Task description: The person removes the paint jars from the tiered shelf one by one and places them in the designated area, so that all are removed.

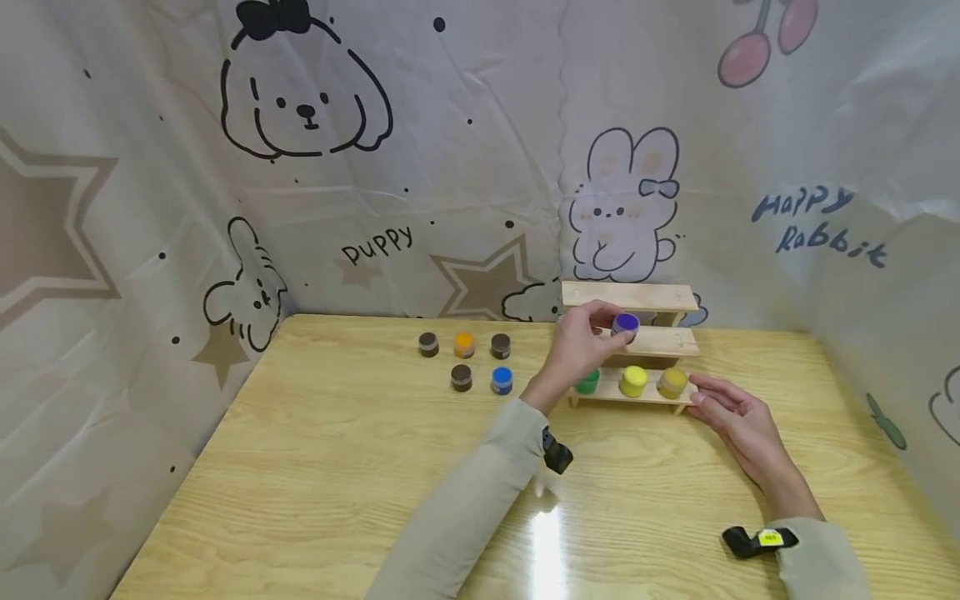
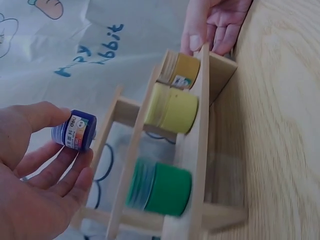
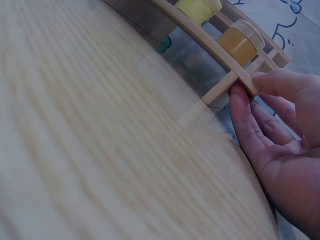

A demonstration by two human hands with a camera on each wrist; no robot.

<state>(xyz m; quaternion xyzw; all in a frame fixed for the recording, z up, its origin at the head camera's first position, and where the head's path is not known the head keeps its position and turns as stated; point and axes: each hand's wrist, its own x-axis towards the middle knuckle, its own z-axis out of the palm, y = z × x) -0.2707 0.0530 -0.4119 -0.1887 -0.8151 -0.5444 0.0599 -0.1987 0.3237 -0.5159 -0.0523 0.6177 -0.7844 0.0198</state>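
Observation:
My left hand (image 1: 573,348) pinches a small purple paint jar (image 1: 626,326) between thumb and fingers, above the middle step of a three-step wooden rack (image 1: 630,294). In the left wrist view the jar (image 2: 76,131) is tilted, its label facing the camera. On the lowest step stand a green jar (image 1: 587,382), a yellow jar (image 1: 633,382) and an ochre jar (image 1: 672,383). At that step's right end, my right hand (image 1: 742,421) holds the wood, thumb on one side and fingers on the other, as the right wrist view shows.
Left of the rack several more jars stand on the wood-grain table (image 1: 337,467): an orange one (image 1: 464,344), a blue one (image 1: 502,381) and dark ones (image 1: 461,377). A printed curtain (image 1: 465,167) hangs behind the table and at both sides.

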